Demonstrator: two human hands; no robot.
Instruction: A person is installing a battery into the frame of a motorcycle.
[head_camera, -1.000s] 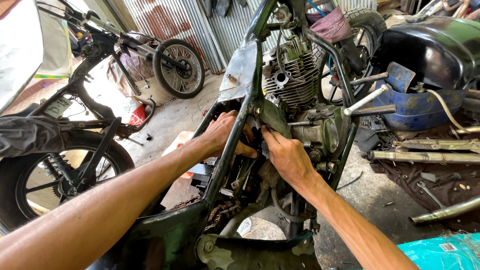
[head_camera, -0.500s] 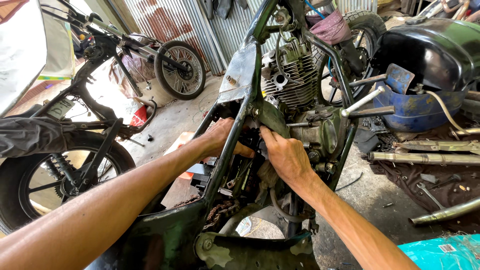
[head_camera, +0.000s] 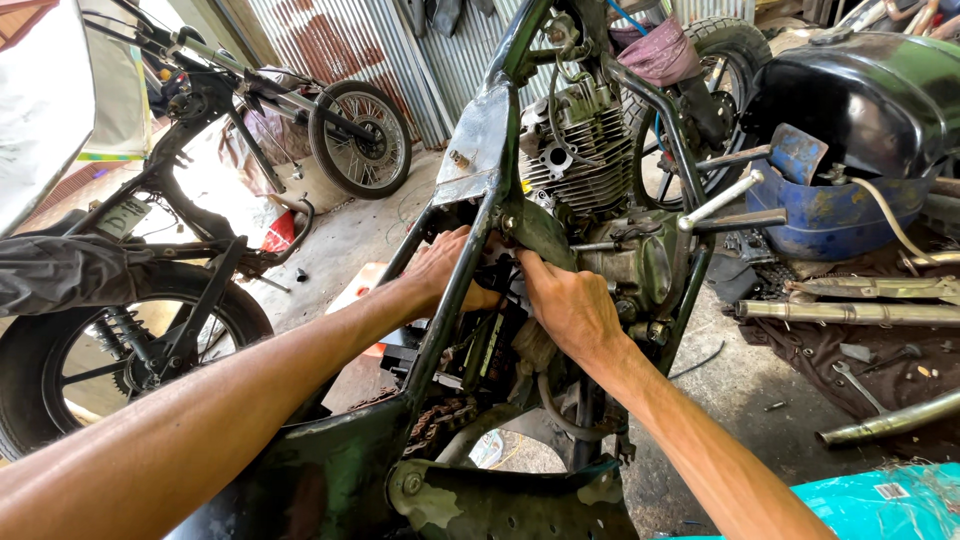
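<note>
Seen from above, two bare forearms reach into the middle of a stripped motorcycle frame (head_camera: 470, 250), dark green and worn, standing upright on a concrete workshop floor (head_camera: 740, 400). The left hand (head_camera: 445, 270) comes in from seven o'clock and wraps around the frame tube just behind the engine (head_camera: 585, 165); its fingers (head_camera: 470, 298) are curled inward behind the tube, so whether they grip a small part there cannot be told. The right hand (head_camera: 570, 305) enters from five o'clock, fingers bent and pressed against a dark curved panel (head_camera: 540, 232) at the picture's centre, closed onto its edge. That panel looks thin and stiff, probably light and somewhat flexible, with grimy, possibly greasy surfaces; its rim seems the surest place to hold. The frame itself is judged heavy, rigid steel, best gripped at its tubes. Below the hands hang a rusty chain (head_camera: 440, 415) and a rubber hose (head_camera: 555, 410). At three o'clock lie chrome exhaust pipes (head_camera: 850, 312) on a brown cloth; at one o'clock sits a black-green fuel tank (head_camera: 880, 95). A second motorcycle (head_camera: 200, 200) stands at nine o'clock. At five o'clock, in the bottom corner, a turquoise package (head_camera: 880, 500) carries a small white rectangular label. A flat orange and white box (head_camera: 362, 290) lies on the floor just left of the frame.
</note>
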